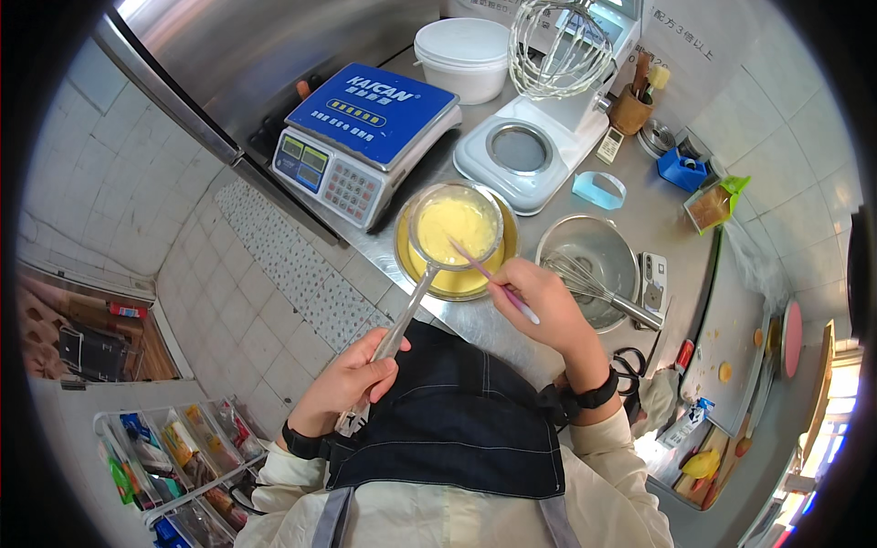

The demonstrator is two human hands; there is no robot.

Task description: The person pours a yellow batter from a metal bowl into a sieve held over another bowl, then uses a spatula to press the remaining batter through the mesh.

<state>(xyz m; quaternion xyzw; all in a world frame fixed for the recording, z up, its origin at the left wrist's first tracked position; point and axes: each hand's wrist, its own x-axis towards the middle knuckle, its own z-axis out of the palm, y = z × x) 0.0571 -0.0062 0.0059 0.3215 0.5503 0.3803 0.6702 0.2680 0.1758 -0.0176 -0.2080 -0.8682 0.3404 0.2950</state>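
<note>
My left hand (360, 373) grips the long handle of a round metal strainer (419, 293) held over a bowl (400, 252). Thick pale-yellow batter (455, 222) fills much of the strainer. Beneath it, smooth yellow liquid (455, 282) shows in the bowl. Between the fingers of my right hand (545, 305) is a slim spatula (473, 262) with a pink-purple handle and white end. Its tip dips into the batter, so the blade's shape is hidden. Whether the strainer rests on the bowl's rim, I cannot tell.
Left of the bowl stands a digital scale (384, 116); behind is a stand mixer (473, 161) with a coated whisk attachment (560, 55). A steel bowl (558, 229) holding a balloon whisk (616, 301) sits right, beside a phone (653, 277). Black-handled scissors (630, 359) lie near my right wrist.
</note>
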